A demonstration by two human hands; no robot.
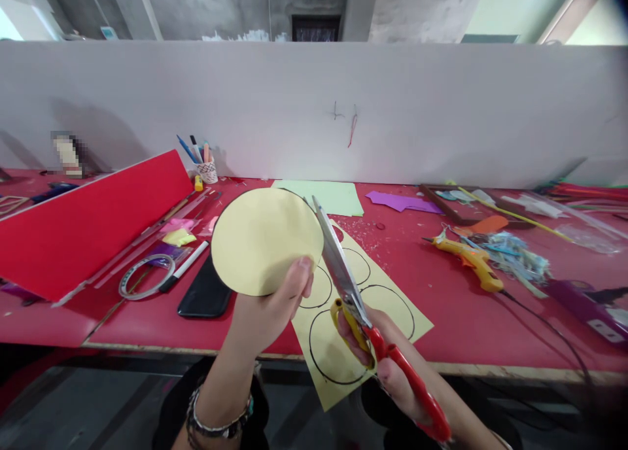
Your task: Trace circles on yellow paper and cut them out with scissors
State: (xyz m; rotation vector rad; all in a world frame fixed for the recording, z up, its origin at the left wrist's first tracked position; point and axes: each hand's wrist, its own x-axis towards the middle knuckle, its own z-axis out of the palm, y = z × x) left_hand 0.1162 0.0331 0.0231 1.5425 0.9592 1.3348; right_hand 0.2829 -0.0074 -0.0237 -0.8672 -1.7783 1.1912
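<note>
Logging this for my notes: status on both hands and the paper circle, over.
Left hand pinching yellow paper circle. Right hand gripping scissors, blades at circle's edge. Nothing in the way.

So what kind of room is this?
Probably a craft workshop. The long red table holds a glue gun, a cup of pens and coloured paper, and the right hand works scissors beside a yellow paper circle.

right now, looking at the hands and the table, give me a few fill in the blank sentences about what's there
1. The left hand holds a cut-out paper ____ of pale yellow.
2. The right hand grips scissors with ____ and yellow handles.
3. On the yellow sheet lying on the table, the circles are outlined in ____.
4. The glue gun lies to the ____ of the yellow sheet.

Missing words: circle; red; black; right
</note>
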